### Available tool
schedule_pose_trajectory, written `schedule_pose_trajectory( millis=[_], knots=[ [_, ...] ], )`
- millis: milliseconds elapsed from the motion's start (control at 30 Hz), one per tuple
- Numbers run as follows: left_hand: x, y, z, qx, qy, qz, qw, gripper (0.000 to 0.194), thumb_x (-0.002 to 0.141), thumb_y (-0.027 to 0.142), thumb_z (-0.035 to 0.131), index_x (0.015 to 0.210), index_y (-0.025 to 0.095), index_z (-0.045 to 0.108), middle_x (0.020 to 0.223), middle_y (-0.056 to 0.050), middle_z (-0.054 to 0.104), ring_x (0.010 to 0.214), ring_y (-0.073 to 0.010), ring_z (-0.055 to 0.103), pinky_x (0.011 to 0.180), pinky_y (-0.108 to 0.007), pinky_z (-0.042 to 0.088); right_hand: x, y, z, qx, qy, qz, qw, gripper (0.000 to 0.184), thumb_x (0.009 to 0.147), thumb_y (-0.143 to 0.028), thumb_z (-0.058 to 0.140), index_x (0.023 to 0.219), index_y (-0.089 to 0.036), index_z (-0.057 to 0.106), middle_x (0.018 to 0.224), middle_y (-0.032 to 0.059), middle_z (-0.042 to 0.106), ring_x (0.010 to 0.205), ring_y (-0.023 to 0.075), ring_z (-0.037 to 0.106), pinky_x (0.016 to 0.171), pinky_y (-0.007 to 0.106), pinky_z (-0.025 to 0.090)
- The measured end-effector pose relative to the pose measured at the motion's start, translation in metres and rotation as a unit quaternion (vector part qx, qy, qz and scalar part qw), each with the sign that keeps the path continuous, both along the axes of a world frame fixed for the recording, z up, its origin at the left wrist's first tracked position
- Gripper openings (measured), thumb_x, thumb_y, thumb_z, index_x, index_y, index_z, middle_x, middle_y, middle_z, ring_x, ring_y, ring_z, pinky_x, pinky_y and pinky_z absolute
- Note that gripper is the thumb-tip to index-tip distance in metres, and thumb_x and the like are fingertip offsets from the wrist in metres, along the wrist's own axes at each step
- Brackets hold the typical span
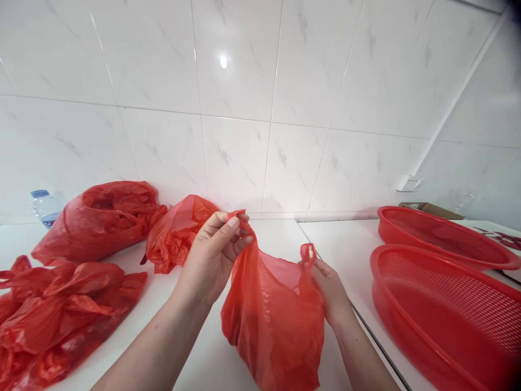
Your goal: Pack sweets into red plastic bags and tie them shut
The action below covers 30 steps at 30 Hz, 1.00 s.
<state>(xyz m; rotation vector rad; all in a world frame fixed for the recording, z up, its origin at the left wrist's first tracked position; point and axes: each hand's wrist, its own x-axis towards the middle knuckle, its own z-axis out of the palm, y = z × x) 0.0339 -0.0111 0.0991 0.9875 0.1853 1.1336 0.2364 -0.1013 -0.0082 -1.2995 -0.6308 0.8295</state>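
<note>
A red plastic bag (280, 315) hangs between my two hands, low in the middle of the view. My left hand (217, 247) pinches its left handle, thumb on top and fingers curled beneath. On the other side my right hand (331, 288) is closed at the right handle, its fingertips partly hidden behind the plastic. The bag's mouth is spread between the handles, and its sides look thin and creased. What it holds, if anything, I cannot make out.
To the left lie a heap of crumpled red bags (61, 315), a full red bag (106, 222), a smaller red bundle (175, 228) and a plastic bottle (45, 206). Two red baskets (380, 255) stand right, near a socket (410, 183). White tables (277, 233) meet a tiled wall (236, 163).
</note>
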Motion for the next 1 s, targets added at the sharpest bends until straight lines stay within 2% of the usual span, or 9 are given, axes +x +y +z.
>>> schedule_pose_trajectory(
  millis=[133, 267, 367, 433, 500, 600, 700, 833, 1000],
  knots=[
    [-0.008, 0.008, -0.016, -0.023, 0.047, 0.017, 0.998, 0.011, 0.080, 0.019, 0.066, 0.077, 0.018, 0.055, 0.083, 0.002, 0.061, 0.069, -0.0067, 0.059, 0.067, -0.019, 0.054, 0.011, 0.002, -0.003, 0.023, 0.063, -0.046, 0.997, 0.036, 0.070, -0.048, 0.068, 0.092, -0.020, 0.069, 0.088, 0.0048, 0.068, 0.070, 0.0178, 0.062, 0.058, 0.027, 0.046],
    [-0.009, 0.008, -0.024, -0.002, 0.096, 0.008, 0.995, 0.015, 0.075, 0.019, 0.070, 0.076, 0.019, 0.054, 0.078, 0.004, 0.060, 0.070, -0.0079, 0.059, 0.068, -0.020, 0.051, 0.014, 0.002, -0.001, 0.155, 0.206, 0.009, 0.966, 0.022, 0.072, -0.039, 0.070, 0.087, -0.024, 0.067, 0.118, 0.0034, 0.062, 0.102, 0.0229, 0.060, 0.083, 0.038, 0.050],
    [-0.007, 0.014, -0.028, 0.025, 0.126, 0.040, 0.991, 0.016, 0.075, 0.023, 0.070, 0.076, 0.019, 0.054, 0.076, 0.004, 0.058, 0.069, -0.0077, 0.056, 0.065, -0.019, 0.047, 0.015, -0.003, 0.000, 0.247, 0.324, 0.081, 0.909, 0.008, 0.076, -0.027, 0.068, 0.080, -0.025, 0.062, 0.087, -0.0039, 0.068, 0.081, 0.0128, 0.065, 0.087, 0.035, 0.050],
    [-0.005, 0.023, -0.033, 0.037, 0.150, 0.093, 0.984, 0.017, 0.074, 0.026, 0.070, 0.076, 0.019, 0.055, 0.075, 0.004, 0.057, 0.064, -0.0062, 0.051, 0.060, -0.017, 0.042, 0.016, -0.007, 0.000, 0.266, 0.368, 0.133, 0.881, 0.005, 0.080, -0.021, 0.064, 0.080, -0.024, 0.060, 0.053, -0.0107, 0.054, 0.048, 0.0043, 0.053, 0.075, 0.025, 0.053],
    [-0.004, 0.035, -0.043, 0.043, 0.173, 0.137, 0.974, 0.017, 0.074, 0.030, 0.070, 0.076, 0.018, 0.057, 0.075, 0.003, 0.058, 0.063, -0.0065, 0.049, 0.061, -0.018, 0.041, 0.017, -0.008, 0.000, 0.266, 0.381, 0.166, 0.870, 0.005, 0.082, -0.019, 0.061, 0.081, -0.022, 0.059, 0.040, -0.0138, 0.036, 0.033, 0.0018, 0.034, 0.057, 0.018, 0.049],
    [-0.005, 0.047, -0.060, 0.064, 0.193, 0.113, 0.973, 0.032, 0.070, 0.039, 0.072, 0.095, 0.021, 0.061, 0.101, -0.004, 0.062, 0.090, -0.0155, 0.057, 0.079, -0.026, 0.044, 0.020, -0.005, -0.003, 0.238, 0.376, 0.154, 0.882, 0.006, 0.081, -0.020, 0.062, 0.076, -0.020, 0.057, 0.038, -0.0135, 0.029, 0.031, 0.0015, 0.025, 0.045, 0.015, 0.039],
    [-0.007, 0.045, -0.073, 0.103, 0.202, -0.048, 0.973, 0.069, 0.061, 0.043, 0.079, 0.121, 0.024, 0.051, 0.130, -0.011, 0.052, 0.121, -0.0278, 0.046, 0.094, -0.036, 0.040, 0.023, 0.002, -0.008, 0.202, 0.369, 0.106, 0.901, 0.010, 0.078, -0.025, 0.064, 0.071, -0.020, 0.057, 0.039, -0.0126, 0.030, 0.033, 0.0022, 0.023, 0.046, 0.017, 0.039],
    [-0.002, 0.029, -0.080, 0.128, 0.233, -0.247, 0.932, 0.062, 0.063, 0.036, 0.079, 0.117, 0.019, 0.055, 0.113, -0.013, 0.063, 0.108, -0.0308, 0.057, 0.087, -0.039, 0.046, 0.026, 0.007, -0.016, 0.154, 0.313, 0.023, 0.937, 0.017, 0.073, -0.039, 0.064, 0.072, -0.023, 0.058, 0.043, -0.0101, 0.035, 0.039, 0.0067, 0.033, 0.055, 0.025, 0.045],
    [0.018, 0.020, -0.103, 0.038, 0.288, -0.179, 0.940, 0.027, 0.070, 0.035, 0.072, 0.085, 0.014, 0.064, 0.082, -0.008, 0.070, 0.076, -0.0249, 0.067, 0.070, -0.034, 0.050, 0.022, 0.003, -0.013, 0.132, 0.187, 0.002, 0.974, 0.066, 0.072, -0.081, 0.032, 0.096, -0.026, 0.060, 0.070, 0.0006, 0.060, 0.062, 0.0188, 0.059, 0.061, 0.035, 0.048]
  ],
)
